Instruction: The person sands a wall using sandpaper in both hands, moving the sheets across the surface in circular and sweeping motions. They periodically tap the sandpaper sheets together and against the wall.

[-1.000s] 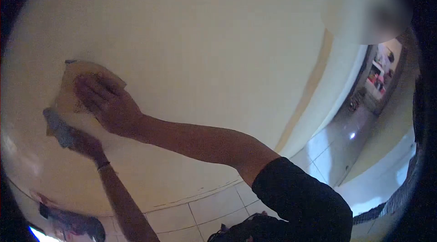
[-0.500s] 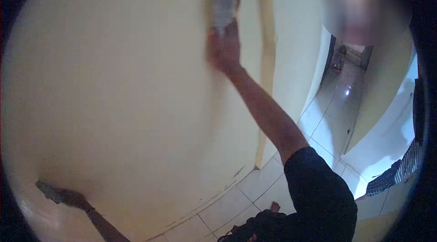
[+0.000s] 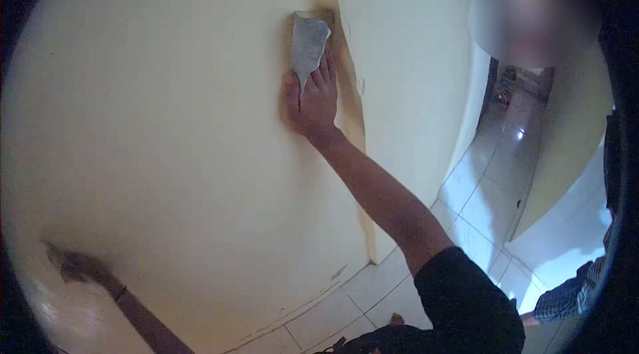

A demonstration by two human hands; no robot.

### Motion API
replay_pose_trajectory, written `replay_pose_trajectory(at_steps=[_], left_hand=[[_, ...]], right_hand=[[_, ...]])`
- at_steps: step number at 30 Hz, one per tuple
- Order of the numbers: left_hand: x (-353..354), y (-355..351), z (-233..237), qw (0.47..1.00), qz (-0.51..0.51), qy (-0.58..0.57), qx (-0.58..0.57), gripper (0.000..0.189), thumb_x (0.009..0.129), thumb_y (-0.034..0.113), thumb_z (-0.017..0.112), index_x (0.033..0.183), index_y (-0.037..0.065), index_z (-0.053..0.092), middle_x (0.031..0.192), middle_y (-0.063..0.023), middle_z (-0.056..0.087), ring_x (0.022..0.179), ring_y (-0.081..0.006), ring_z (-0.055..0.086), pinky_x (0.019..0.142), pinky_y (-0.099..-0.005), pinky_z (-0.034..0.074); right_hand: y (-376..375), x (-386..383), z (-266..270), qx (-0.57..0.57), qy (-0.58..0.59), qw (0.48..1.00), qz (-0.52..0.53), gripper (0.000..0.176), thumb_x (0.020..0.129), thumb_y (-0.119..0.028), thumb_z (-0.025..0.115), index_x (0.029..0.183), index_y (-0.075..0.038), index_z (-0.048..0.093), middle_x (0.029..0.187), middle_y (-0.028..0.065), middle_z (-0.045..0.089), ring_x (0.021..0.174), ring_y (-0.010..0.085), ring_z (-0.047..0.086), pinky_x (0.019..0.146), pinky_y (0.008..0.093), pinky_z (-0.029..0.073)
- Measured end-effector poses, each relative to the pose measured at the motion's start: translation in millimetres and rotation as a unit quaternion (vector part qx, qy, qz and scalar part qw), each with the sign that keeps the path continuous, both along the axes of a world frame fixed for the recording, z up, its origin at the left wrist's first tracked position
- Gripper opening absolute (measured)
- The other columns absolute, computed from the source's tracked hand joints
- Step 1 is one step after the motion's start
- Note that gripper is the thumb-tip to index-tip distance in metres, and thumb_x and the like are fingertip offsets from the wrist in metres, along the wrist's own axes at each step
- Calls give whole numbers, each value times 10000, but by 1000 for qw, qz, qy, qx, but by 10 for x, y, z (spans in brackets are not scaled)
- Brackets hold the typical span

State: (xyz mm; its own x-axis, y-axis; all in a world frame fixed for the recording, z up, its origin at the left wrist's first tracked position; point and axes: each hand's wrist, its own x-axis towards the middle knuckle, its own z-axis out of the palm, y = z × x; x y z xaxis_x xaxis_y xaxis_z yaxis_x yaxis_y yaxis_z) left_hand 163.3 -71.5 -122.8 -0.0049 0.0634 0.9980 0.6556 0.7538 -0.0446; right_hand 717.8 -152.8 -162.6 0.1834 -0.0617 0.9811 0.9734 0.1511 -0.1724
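Note:
My right hand (image 3: 313,104) is pressed against the cream wall (image 3: 166,121), its fingers on a grey, rough sheet of sandpaper (image 3: 308,41) with a ragged edge. The sheet lies flat on the wall, close beside a vertical corner strip (image 3: 349,87). At the lower left, my left hand (image 3: 86,267) is also at the wall, blurred by motion. Its fingers are closed on a dark grey pad (image 3: 56,254), whose details are smeared. A thin dark band circles that wrist.
White floor tiles (image 3: 333,317) meet the wall's base, where the paint is chipped. A passage (image 3: 502,154) runs back at the right. A person with a blurred face stands there, and a checked sleeve (image 3: 566,301) shows at the lower right. A bare foot (image 3: 397,319) is at the bottom.
My right hand with the sandpaper has come closer to the corner strip and sits lower in view. My left hand has shifted slightly up and left. The view has turned a little.

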Motion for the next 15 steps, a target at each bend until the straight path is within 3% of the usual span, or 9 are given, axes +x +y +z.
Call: replay_pose_trajectory(at_steps=[1, 3, 4, 5, 6, 9, 11, 13, 15], left_hand=[[237, 85, -4, 960, -197, 157, 119, 497, 889, 173, 336, 1347, 72, 170, 1370, -91, 254, 1078, -262, 437, 892, -363, 365], [1178, 110, -62, 844, -491, 16, 215, 417, 912, 198, 313, 1305, 62, 283, 1336, -92, 320, 1189, -246, 328, 1001, -361, 219], [1601, -70, -2, 877, -448, 74, 157, 397, 911, 234, 339, 1267, 59, 351, 1316, -90, 352, 1205, -248, 314, 1012, -359, 192], [2344, -493, 138, 854, -488, 105, 148, 383, 908, 245, 343, 1250, 78, 385, 1307, -82, 370, 1202, -248, 317, 1011, -358, 196], [2665, -541, 225, 880, -466, 20, 87, 376, 907, 293, 347, 1255, 160, 402, 1317, -92, 346, 1249, -251, 231, 1027, -390, 135], [3656, -628, 67, 795, -598, 81, 60, 343, 851, 174, 420, 1187, 151, 488, 1246, -131, 422, 1206, -303, 304, 1009, -466, 145], [4103, -782, 9, 773, -620, 99, -96, 463, 766, 158, 477, 1219, 248, 459, 1350, -207, 239, 1243, -395, 209, 1005, -522, 96], [4395, -883, 43, 718, -683, 101, -94, 395, 754, 210, 483, 1147, 236, 517, 1313, -202, 313, 1232, -378, 252, 1003, -509, 144], [4379, -865, 44, 721, -675, 106, -110, 442, 753, 212, 489, 1193, 250, 473, 1336, -192, 275, 1241, -368, 237, 1004, -502, 147]], right_hand=[[-2, -2, 4, -1, -7, 1000, 5, 432, 826, -207, 425, 1111, 119, 423, 1234, 292, 350, 1221, 378, 268, 1001, 495, 193], [-38, -11, 26, -7, 10, 1000, 14, 424, 827, -199, 421, 1100, 125, 425, 1224, 296, 360, 1217, 392, 269, 992, 509, 201], [-50, -22, 23, -9, 3, 1000, 20, 424, 827, -199, 421, 1100, 125, 425, 1224, 296, 360, 1217, 392, 269, 992, 509, 201], [-59, -31, 29, -17, 9, 1000, 21, 420, 826, -199, 420, 1092, 127, 429, 1220, 298, 363, 1214, 397, 271, 989, 514, 203], [-58, -24, 33, -26, 17, 999, 22, 416, 826, -198, 420, 1083, 128, 433, 1216, 301, 366, 1211, 402, 274, 987, 518, 205], [-30, -20, 35, -19, 1, 1000, 12, 426, 810, -215, 445, 1083, 111, 440, 1191, 299, 391, 1197, 414, 289, 986, 520, 208], [17, 4, -18, -13, -19, 1000, 4, 443, 799, -231, 457, 1097, 97, 439, 1180, 296, 399, 1186, 415, 302, 989, 520, 205], [73, 31, -81, -6, -35, 999, 1, 461, 788, -246, 470, 1110, 82, 439, 1169, 293, 408, 1176, 416, 314, 991, 521, 202], [133, 70, -154, -67, 8, 998, -6, 506, 767, -272, 504, 1141, 60, 427, 1166, 279, 418, 1159, 414, 332, 997, 516, 193]])
